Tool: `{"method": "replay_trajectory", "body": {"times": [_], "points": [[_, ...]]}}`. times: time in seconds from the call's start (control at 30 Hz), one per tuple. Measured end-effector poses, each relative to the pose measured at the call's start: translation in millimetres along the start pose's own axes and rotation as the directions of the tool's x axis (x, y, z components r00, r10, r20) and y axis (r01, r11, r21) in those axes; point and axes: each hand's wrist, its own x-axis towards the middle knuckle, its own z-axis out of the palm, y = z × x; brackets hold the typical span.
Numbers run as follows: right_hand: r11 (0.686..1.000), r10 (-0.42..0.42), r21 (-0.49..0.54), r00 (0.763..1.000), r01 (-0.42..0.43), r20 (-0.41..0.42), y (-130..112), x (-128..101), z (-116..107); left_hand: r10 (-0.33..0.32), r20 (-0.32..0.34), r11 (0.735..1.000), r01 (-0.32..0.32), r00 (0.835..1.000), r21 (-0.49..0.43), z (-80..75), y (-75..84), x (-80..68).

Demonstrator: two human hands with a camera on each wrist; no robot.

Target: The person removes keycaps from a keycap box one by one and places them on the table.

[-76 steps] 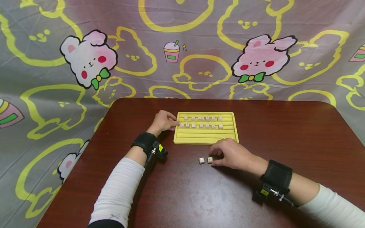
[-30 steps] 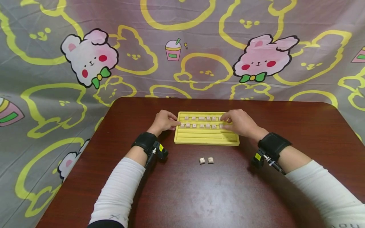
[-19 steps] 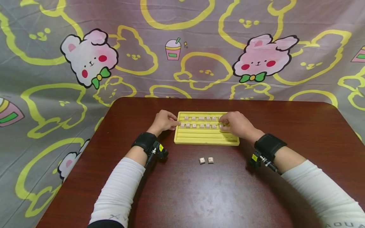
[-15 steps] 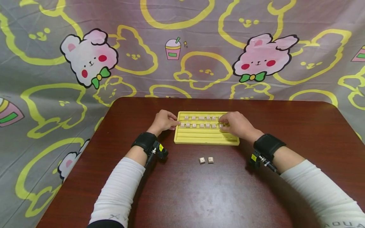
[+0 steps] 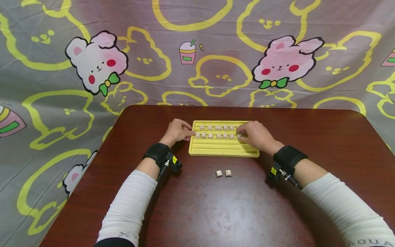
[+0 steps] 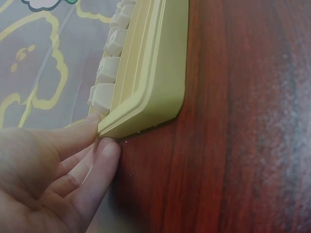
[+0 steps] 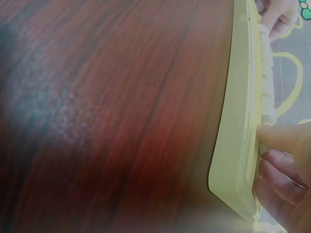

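Observation:
A yellow ridged tray (image 5: pixel 223 153) lies on the table, with two rows of pale keycaps (image 5: pixel 218 136) along its upper grooves. My left hand (image 5: pixel 178 130) grips its left edge, thumb on the rim and fingers against the side, as the left wrist view shows. Over the tray's right side, my right hand (image 5: pixel 256 136) pinches the keycap (image 5: pixel 239 136) at the right end of the second row between thumb and fingers. That hand partly covers the end of the upper row. Two loose keycaps, one on the left (image 5: pixel 218 173) and one on the right (image 5: pixel 228 173), lie in front of the tray.
The dark reddish-brown table (image 5: pixel 197 212) extends around the tray on all sides. Behind it hangs a grey cloth (image 5: pixel 222 44) printed with yellow outlines and rabbit heads. Both wrists wear black straps with small cameras.
My right hand has gone from beside the loose keycaps up to the tray's right side, and over the last half second it barely shifts. My left hand has stayed on the tray's edge.

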Motion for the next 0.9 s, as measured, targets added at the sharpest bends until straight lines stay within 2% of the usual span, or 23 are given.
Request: {"method": "replay_trajectory", "body": {"times": [0.3, 0.9], "points": [[1.000, 0.026, -0.006, 1.000, -0.026, 0.012, -1.8, 1.2, -0.5, -0.006, 0.001, 1.000, 0.006, 1.000, 0.000, 0.0, -0.4, 1.1], [1.000, 0.008, -0.007, 1.000, -0.008, 0.000, -3.3, -1.5, -2.5, -0.002, -0.001, 1.000, 0.002, 1.000, -0.005, 0.2, -1.5, 0.8]]}}
